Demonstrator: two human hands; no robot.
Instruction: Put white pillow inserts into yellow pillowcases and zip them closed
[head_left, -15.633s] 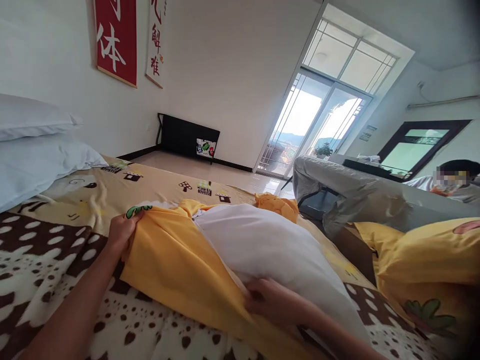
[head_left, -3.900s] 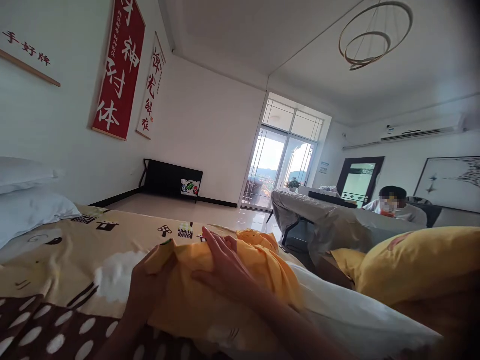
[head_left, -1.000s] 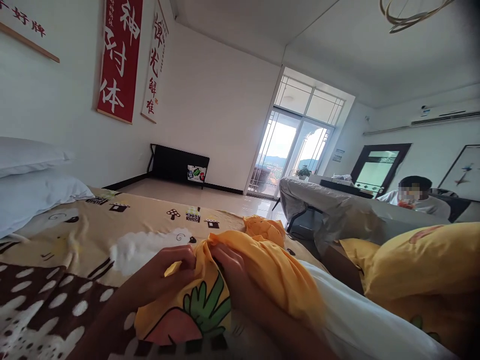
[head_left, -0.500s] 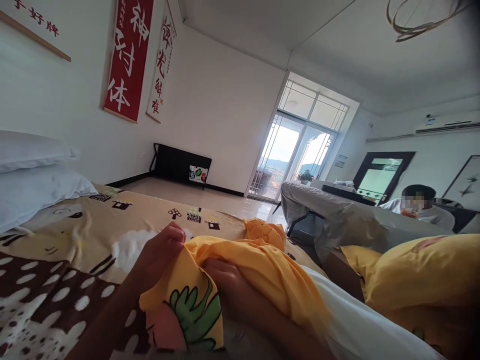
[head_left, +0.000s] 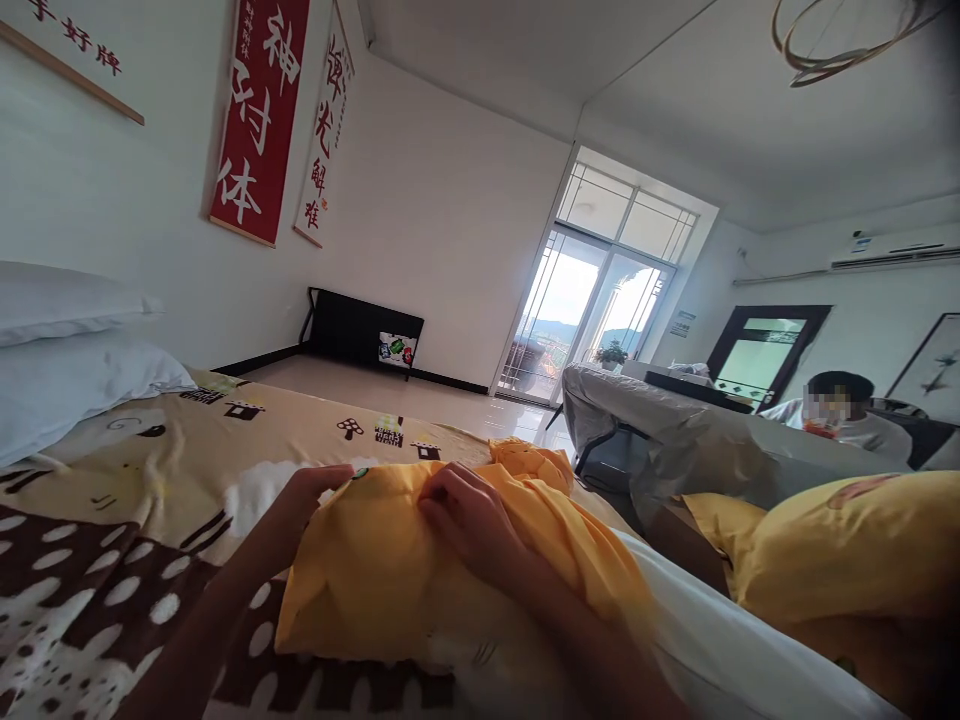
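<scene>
A yellow pillowcase (head_left: 360, 560) lies bunched over one end of a white pillow (head_left: 720, 610), whose bare part stretches to the lower right. My left hand (head_left: 326, 483) grips the case's far left edge, its fingers partly behind the cloth. On top of the fabric, my right hand (head_left: 469, 515) has bent fingers pinching a fold near the middle. The case's plain yellow side faces up, with a bit of green print beside my left fingertips. Just beyond my right hand sits a crumpled yellow-orange cloth (head_left: 531, 462).
Beneath is a bed with a patterned blanket (head_left: 172, 500). White pillows (head_left: 82, 390) are stacked at the left. A stuffed yellow pillow (head_left: 847, 540) rests at the right. Behind it stands a plastic-covered table (head_left: 675, 425), with a person (head_left: 840, 420) seated on its far side.
The pillowcase's printed flap has turned over, so plain yellow now shows. My right hand has come from under the fabric onto its top. My left hand still holds the edge.
</scene>
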